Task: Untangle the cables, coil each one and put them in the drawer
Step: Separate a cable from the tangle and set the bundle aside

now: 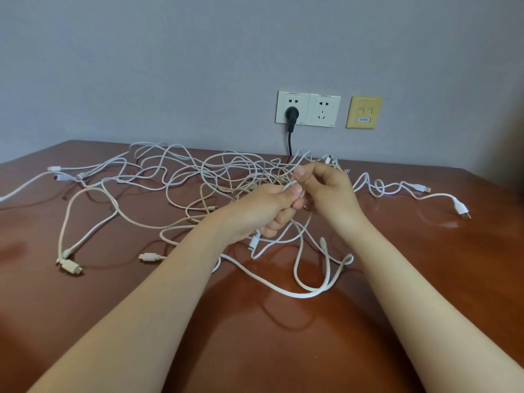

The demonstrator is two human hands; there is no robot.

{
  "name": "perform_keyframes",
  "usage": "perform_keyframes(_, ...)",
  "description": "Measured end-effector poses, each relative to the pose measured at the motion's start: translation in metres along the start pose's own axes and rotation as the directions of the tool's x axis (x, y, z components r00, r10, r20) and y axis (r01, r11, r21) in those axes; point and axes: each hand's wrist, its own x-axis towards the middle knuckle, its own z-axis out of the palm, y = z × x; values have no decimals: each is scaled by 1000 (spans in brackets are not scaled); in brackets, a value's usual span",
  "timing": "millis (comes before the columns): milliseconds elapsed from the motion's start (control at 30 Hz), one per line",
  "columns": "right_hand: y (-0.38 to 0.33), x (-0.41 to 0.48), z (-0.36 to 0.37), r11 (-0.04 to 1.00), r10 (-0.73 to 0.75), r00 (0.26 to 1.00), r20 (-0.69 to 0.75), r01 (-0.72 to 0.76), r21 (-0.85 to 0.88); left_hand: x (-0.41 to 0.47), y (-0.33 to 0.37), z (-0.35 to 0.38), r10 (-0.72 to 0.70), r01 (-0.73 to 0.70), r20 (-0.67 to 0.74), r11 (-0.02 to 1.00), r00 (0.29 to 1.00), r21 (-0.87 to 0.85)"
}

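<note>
A tangle of several white and cream cables point(198, 177) sprawls across the brown table point(283, 350). Both hands are raised over its middle. My left hand point(263, 211) grips a bunch of cable strands, thumb on top of a thin white strand. My right hand point(323, 185) pinches that same strand between thumb and fingers, right next to the left thumb. Loose loops point(312, 290) hang and lie below the hands. Plug ends lie at the left point(69, 265) and far right point(460, 208). No drawer is in view.
The wall behind carries two white sockets point(307, 109), one with a black plug and cord point(290, 117) dropping behind the table, and a yellow data plate point(363, 112). The table's back edge runs just beyond the tangle.
</note>
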Motion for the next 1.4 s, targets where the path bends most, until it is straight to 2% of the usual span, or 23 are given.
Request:
perform_keyframes(100,2,-5,3,970,105,992,64,-116,213,2,1,-3,58,-72,-144,992,988,-99)
perform_keyframes(200,3,-10,6,939,143,971,193,-194,283,3,4,-9,67,-135,-288,965,955,-225)
perform_keyframes(333,-1,-9,12,921,172,977,122,-204,332,5,4,-14,17,-176,-457,935,889,-308)
perform_keyframes(500,-1,-13,20,991,50,998,47,-55,120,13,-1,-13,62,-136,-601,988,797,-78)
perform_keyframes(700,1,-16,25,996,-53,999,8,53,-65,15,-5,-6,188,-161,-607,982,772,100)
perform_keyframes(900,1,-19,26,992,-76,997,8,76,-96,15,-7,-3,283,-87,-596,938,751,336)
perform_keyframes(1067,-1,-19,27,994,-19,999,37,22,-104,15,-9,-6,305,-60,-585,915,751,400)
perform_keyframes(1133,-4,-19,28,998,24,999,42,-21,-62,16,-8,-7,263,-101,-601,952,755,290)
perform_keyframes(1267,-8,-16,25,997,30,998,49,-34,71,12,0,-7,100,-166,-597,985,796,-56)
perform_keyframes(1333,-11,-14,21,999,40,999,22,-40,19,10,2,-8,65,-182,-596,973,801,-138)
perform_keyframes(1400,-13,-14,15,992,18,1000,-14,-20,-123,10,4,-12,56,-196,-621,968,782,-159)
